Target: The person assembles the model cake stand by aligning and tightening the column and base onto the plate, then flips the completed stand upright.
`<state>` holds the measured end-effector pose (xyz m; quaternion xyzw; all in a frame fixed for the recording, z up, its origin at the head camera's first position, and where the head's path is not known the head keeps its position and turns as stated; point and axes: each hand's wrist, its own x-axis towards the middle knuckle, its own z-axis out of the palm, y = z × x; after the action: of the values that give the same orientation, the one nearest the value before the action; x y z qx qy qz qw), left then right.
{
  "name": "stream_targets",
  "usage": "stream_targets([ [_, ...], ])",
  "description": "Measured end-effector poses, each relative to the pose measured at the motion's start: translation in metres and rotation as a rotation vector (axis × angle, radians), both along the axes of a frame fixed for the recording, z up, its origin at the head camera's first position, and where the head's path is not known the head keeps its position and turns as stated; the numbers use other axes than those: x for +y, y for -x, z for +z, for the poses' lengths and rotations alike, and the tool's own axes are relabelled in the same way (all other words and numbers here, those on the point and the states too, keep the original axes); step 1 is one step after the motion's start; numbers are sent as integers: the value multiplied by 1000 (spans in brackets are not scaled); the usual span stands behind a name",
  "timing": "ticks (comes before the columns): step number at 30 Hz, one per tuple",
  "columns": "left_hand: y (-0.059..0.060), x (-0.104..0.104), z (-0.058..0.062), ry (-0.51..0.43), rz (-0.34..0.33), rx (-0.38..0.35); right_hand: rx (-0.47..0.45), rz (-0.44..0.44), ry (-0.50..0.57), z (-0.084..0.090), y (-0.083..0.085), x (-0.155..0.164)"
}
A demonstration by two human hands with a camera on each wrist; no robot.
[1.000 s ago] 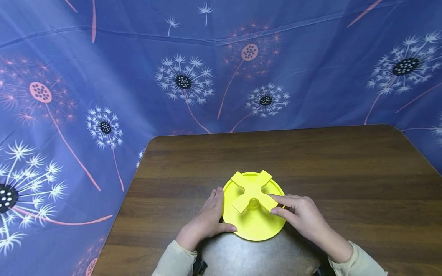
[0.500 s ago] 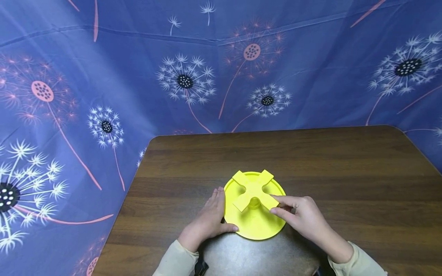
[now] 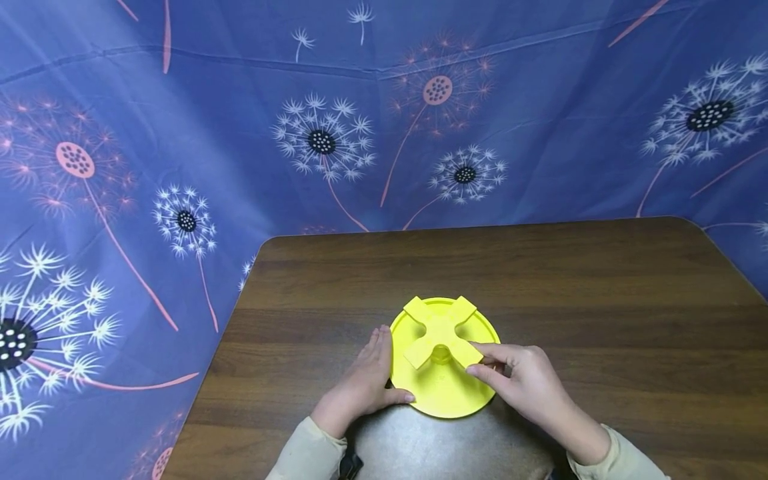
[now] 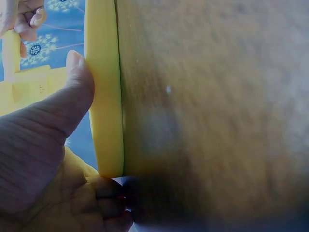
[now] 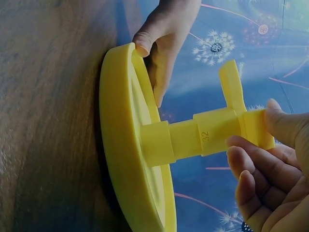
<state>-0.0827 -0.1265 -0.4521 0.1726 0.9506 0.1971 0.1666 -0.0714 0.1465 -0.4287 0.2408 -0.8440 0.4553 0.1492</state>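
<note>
A yellow round base [image 3: 447, 400] with a raised rim lies flat on the table in the head view. Above it stands a yellow cross-shaped piece [image 3: 441, 332] with four-way arms, on a stepped upright post [image 5: 183, 140] marked "32" in the right wrist view. My left hand [image 3: 363, 377] holds the base at its left, fingers along the side and thumb at the front rim. In the left wrist view that thumb [image 4: 78, 82] presses on the rim [image 4: 106, 101]. My right hand [image 3: 531, 380] pinches the cross's near right arm between thumb and fingers.
The brown wooden table [image 3: 600, 287] spreads out behind and to both sides of the base. A grey, shiny patch [image 3: 444, 443] lies at its front, between the forearms. A blue dandelion-print cloth [image 3: 540, 133] hangs beyond the far and left edges.
Both hands keep their holds. My right hand has shifted only slightly at the cross's arm, and the head view has moved a touch.
</note>
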Motion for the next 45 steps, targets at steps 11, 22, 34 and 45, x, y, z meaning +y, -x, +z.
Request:
stream_targets([
  [11, 1, 0, -1, -3, -14, 17, 14, -5, -12, -2, -1, 3],
  [22, 2, -1, 2, 29, -29, 34, 53, 56, -60, 0, 6, 9],
  [34, 9, -15, -2, -118, -42, -10, -84, -100, -157, -17, 27, 41],
  [45, 17, -22, -5, -150, -69, 41, -288, 50, -385, -35, 30, 50],
])
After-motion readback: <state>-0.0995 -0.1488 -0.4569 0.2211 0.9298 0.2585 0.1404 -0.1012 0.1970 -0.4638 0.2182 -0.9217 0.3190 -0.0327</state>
